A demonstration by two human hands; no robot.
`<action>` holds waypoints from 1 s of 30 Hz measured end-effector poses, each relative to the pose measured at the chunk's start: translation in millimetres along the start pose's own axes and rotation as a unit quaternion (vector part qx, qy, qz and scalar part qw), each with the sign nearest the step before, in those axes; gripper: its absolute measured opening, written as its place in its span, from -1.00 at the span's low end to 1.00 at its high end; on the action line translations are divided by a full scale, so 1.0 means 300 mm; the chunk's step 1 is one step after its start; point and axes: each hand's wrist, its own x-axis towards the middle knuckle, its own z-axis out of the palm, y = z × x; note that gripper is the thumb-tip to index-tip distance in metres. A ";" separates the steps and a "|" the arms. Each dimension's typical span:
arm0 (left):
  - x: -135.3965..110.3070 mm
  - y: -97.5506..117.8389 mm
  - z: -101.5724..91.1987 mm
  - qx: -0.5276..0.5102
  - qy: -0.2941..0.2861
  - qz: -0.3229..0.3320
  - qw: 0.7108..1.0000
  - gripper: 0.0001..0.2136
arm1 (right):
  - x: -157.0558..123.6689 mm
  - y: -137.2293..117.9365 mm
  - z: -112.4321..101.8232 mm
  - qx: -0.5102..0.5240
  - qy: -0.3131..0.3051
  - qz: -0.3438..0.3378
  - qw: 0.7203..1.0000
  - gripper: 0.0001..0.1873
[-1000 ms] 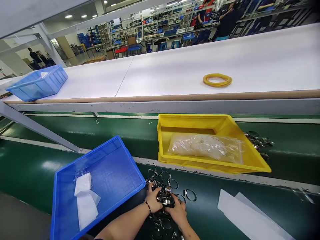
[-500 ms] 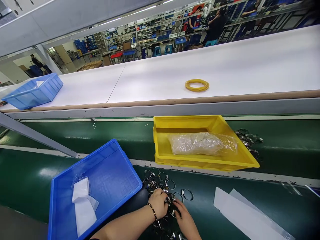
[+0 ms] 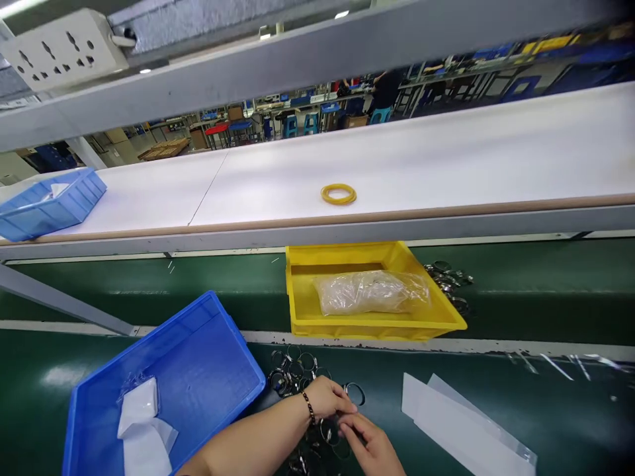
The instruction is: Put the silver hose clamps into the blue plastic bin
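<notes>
My left hand [image 3: 331,398], with a beaded bracelet at the wrist, is closed, its fingers pressed together above the pile of metal hose clamps [image 3: 292,371]. Its fingertips meet those of my right hand [image 3: 370,444], which is curled with thumb and forefinger close together. Whatever is pinched between the two hands is hidden or too small to make out. One ring-shaped clamp [image 3: 354,394] lies just beyond the hands, and more clamps show beneath my wrists.
At left stands a blue bin [image 3: 213,370] with white packets [image 3: 139,406]. A yellow tray [image 3: 297,324] holds a clear plastic bag [image 3: 370,293]; more clamps [image 3: 449,281] lie behind it. White sheets [image 3: 456,423] lie at right. A yellow coil [image 3: 338,194] rests on the shelf.
My view has tilted up and turned slightly right. My hands have come closer together at the fingertips; the dark-looking clamp part formerly between them is no longer visible there.
</notes>
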 end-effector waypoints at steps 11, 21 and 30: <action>0.126 0.356 -0.027 0.003 0.095 0.065 0.993 -0.86 | 0.303 0.019 -0.348 0.054 0.106 0.034 0.992 -0.39; 0.369 0.577 -0.265 0.171 0.254 0.151 0.940 -0.80 | 0.752 0.106 -1.039 -0.118 0.245 0.112 0.956 -0.81; 0.225 0.842 -0.223 0.321 0.197 0.312 0.872 -0.61 | 0.698 -0.253 -0.647 -0.163 0.200 -0.127 0.958 -0.72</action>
